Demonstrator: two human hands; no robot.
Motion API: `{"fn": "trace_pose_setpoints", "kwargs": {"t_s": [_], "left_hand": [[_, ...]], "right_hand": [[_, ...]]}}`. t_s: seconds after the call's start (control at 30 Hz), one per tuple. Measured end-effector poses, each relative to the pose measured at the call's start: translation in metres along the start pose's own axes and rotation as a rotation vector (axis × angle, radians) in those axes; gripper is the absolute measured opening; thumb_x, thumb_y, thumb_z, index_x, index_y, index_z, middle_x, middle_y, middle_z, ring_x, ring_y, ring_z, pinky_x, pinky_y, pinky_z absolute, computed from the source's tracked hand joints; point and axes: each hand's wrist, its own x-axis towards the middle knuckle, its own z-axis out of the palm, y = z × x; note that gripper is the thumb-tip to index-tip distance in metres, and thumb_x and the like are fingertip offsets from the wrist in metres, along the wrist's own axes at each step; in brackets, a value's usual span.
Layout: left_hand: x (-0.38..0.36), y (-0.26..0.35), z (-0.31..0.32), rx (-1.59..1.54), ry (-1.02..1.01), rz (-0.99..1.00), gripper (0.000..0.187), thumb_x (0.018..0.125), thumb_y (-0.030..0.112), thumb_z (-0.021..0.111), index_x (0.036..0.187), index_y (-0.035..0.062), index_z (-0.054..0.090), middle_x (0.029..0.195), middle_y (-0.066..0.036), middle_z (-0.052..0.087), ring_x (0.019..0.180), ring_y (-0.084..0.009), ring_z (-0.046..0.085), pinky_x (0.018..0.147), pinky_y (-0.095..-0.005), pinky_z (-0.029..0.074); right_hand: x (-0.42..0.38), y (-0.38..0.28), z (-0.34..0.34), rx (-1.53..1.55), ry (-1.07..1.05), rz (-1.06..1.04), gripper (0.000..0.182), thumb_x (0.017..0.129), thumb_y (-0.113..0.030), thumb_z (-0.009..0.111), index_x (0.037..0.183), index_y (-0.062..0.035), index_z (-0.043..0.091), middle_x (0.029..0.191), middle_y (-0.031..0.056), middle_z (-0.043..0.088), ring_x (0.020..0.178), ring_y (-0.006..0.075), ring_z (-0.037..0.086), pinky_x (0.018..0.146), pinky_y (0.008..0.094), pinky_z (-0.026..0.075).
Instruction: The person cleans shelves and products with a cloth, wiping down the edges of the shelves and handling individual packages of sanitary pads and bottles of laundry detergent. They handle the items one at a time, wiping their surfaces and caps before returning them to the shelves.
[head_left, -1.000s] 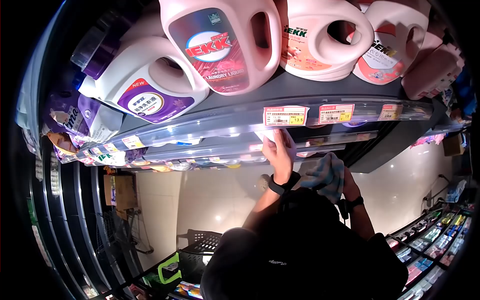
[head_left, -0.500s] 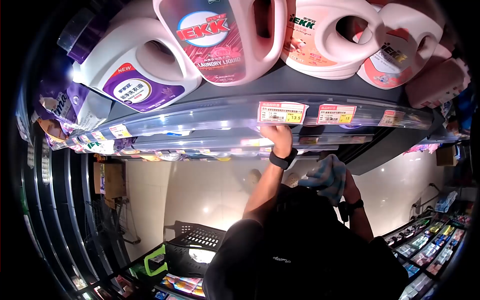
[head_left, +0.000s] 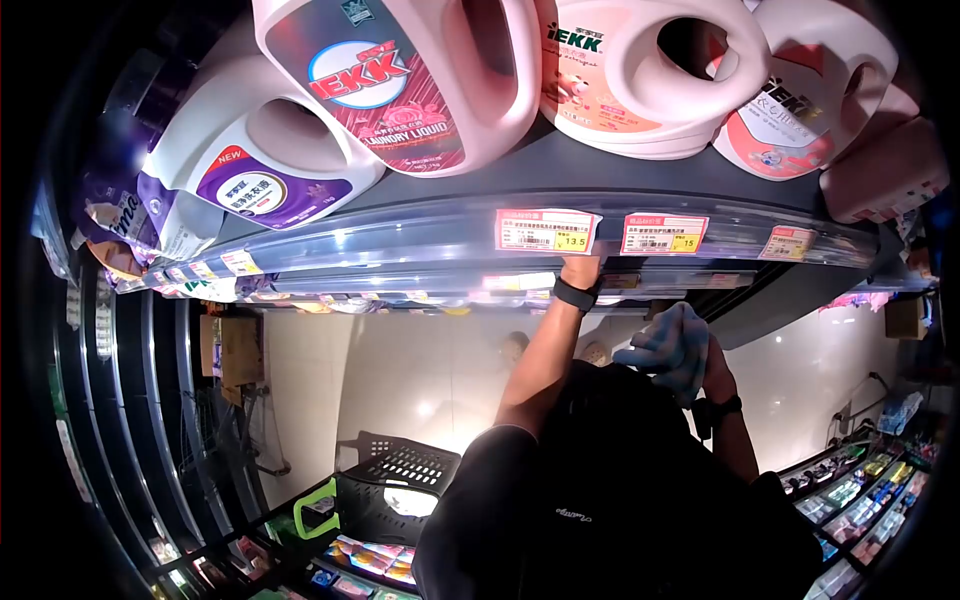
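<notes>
My left hand (head_left: 580,269), below a dark wristband, reaches in under the clear price strip (head_left: 400,238) of the top shelf; its fingers are hidden behind the 13.5 price tag (head_left: 548,232). To the right, my right hand (head_left: 716,362) holds a bunched blue-and-grey cloth (head_left: 677,345) below the shelf edge. On the top shelf stand a red-labelled laundry bottle (head_left: 400,90), a purple-labelled bottle (head_left: 265,190) and pink bottles (head_left: 640,90).
Lower shelf edges (head_left: 420,286) run beneath the top one. A black basket (head_left: 400,465) with a green handle (head_left: 316,508) is at the lower left, beside packaged goods. Cardboard boxes (head_left: 232,350) sit at the left, and more stocked shelves (head_left: 860,510) at the lower right.
My left hand has gone further in behind the price strip, so less of it shows. The cloth and my right hand appear slightly further right; the view has shifted a little.
</notes>
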Motion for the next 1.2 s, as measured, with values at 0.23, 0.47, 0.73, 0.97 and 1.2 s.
{"fn": "trace_pose_setpoints", "kwargs": {"t_s": [0.23, 0.47, 0.73, 0.97, 1.2], "left_hand": [[0.012, 0.048, 0.008, 0.362, 0.161, 0.147, 0.019, 0.082, 0.013, 0.067, 0.1, 0.0085, 0.067, 0.092, -0.009, 0.065, 0.085, -0.03, 0.062, 0.076, -0.0416, 0.048], [-0.003, 0.017, 0.011, 0.428, 0.033, 0.107, 0.017, 0.08, 0.009, 0.069, 0.096, 0.007, 0.067, 0.096, -0.011, 0.068, 0.086, -0.0282, 0.065, 0.073, -0.0372, 0.051], [-0.013, -0.013, 0.004, 0.397, -0.043, 0.004, 0.03, 0.076, 0.015, 0.068, 0.106, 0.0104, 0.067, 0.096, -0.013, 0.067, 0.095, -0.0385, 0.061, 0.087, -0.0498, 0.046], [-0.009, 0.0, 0.006, 0.395, -0.054, -0.032, 0.017, 0.081, 0.015, 0.063, 0.096, 0.0073, 0.066, 0.09, -0.014, 0.065, 0.087, -0.0381, 0.061, 0.076, -0.0468, 0.047], [-0.012, 0.071, -0.037, 0.283, -0.064, -0.13, 0.022, 0.092, 0.016, 0.059, 0.104, -0.0026, 0.06, 0.097, -0.023, 0.063, 0.084, -0.0473, 0.057, 0.074, -0.0473, 0.048]], "right_hand": [[0.006, -0.001, 0.007, 0.033, -0.066, -0.004, 0.044, 0.101, -0.033, 0.044, 0.134, -0.0045, 0.044, 0.131, 0.0077, 0.052, 0.119, 0.0197, 0.052, 0.104, 0.035, 0.041], [0.003, -0.006, 0.004, 0.065, -0.085, -0.023, 0.044, 0.101, -0.032, 0.044, 0.136, -0.0053, 0.042, 0.133, 0.0077, 0.051, 0.12, 0.0197, 0.051, 0.104, 0.0352, 0.04], [0.002, -0.009, 0.002, 0.106, -0.115, -0.046, 0.044, 0.101, -0.031, 0.044, 0.137, -0.0062, 0.041, 0.135, 0.0078, 0.05, 0.121, 0.0197, 0.05, 0.105, 0.0354, 0.04], [0.005, -0.011, 0.006, 0.144, -0.197, -0.062, 0.044, 0.1, -0.03, 0.044, 0.138, -0.007, 0.039, 0.137, 0.0079, 0.049, 0.122, 0.0197, 0.049, 0.105, 0.0355, 0.039], [0.025, -0.013, 0.036, 0.208, -0.456, -0.021, 0.045, 0.1, -0.029, 0.044, 0.139, -0.0078, 0.038, 0.139, 0.008, 0.048, 0.123, 0.0197, 0.049, 0.106, 0.0357, 0.039]]}}
